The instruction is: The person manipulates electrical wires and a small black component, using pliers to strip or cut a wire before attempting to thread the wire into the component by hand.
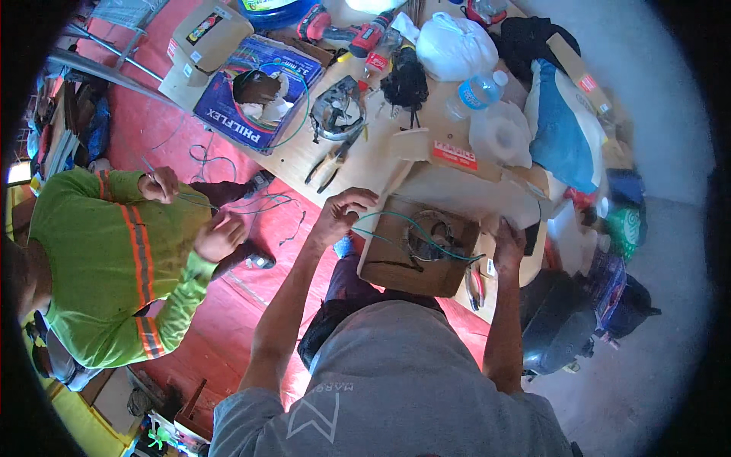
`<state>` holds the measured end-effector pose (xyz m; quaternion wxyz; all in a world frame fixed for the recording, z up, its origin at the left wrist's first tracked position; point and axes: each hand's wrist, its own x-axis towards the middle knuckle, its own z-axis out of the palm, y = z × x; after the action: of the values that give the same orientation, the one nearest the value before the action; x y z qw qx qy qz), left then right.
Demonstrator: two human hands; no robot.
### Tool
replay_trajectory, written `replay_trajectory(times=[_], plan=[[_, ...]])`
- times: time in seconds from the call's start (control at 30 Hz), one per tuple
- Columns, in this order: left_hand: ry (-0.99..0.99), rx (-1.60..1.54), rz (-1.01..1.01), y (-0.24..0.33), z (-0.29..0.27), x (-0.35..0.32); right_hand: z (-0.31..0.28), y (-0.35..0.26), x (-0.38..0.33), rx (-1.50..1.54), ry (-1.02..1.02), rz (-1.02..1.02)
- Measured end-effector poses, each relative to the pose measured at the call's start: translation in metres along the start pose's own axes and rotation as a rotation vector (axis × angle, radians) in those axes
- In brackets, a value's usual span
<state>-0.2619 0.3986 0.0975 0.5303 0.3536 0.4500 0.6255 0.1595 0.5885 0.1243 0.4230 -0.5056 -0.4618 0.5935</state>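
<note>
In front of me is an open cardboard box (407, 280), tilted toward my body. Inside it lies a round, ring-shaped part (428, 222), its exact kind unclear. A thin green wire (387, 239) crosses the box from its left rim to its right side. My left hand (344, 215) is at the left rim, fingers curled in a pinch where the wire meets them. My right hand (508, 245) grips the box's right side; its fingertips are partly hidden. Red-handled pliers (476, 286) lie beside the box, near my right wrist.
A co-worker in a green reflective shirt (114, 259) stands left, hands on thin wire. The wooden table (293, 164) carries a blue wire carton (221, 126), open housing (337, 110), pliers (333, 161), drill (369, 34), bottle (480, 91) and white bag (455, 47). Black bags stand at right.
</note>
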Motion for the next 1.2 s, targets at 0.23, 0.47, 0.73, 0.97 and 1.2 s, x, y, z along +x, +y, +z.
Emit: replay_trajectory(times=[0.23,0.47,0.73,0.97,1.2], plan=[[0.231,0.330,0.082,-0.035,-0.021,0.054,-0.027,0.008,-0.025,0.149,0.072,0.061],[0.146,0.295,0.083,-0.036,-0.003,0.101,-0.044,0.018,-0.036,0.368,0.044,0.061],[-0.543,0.700,0.044,-0.008,-0.032,0.185,-0.077,0.035,-0.036,0.010,-0.185,-0.177],[-0.354,0.881,0.054,-0.044,-0.033,0.188,-0.032,0.010,-0.044,-0.007,-0.056,-0.220],[-0.059,0.506,-0.022,-0.048,-0.031,0.128,-0.046,0.023,-0.041,0.052,-0.002,-0.081]])
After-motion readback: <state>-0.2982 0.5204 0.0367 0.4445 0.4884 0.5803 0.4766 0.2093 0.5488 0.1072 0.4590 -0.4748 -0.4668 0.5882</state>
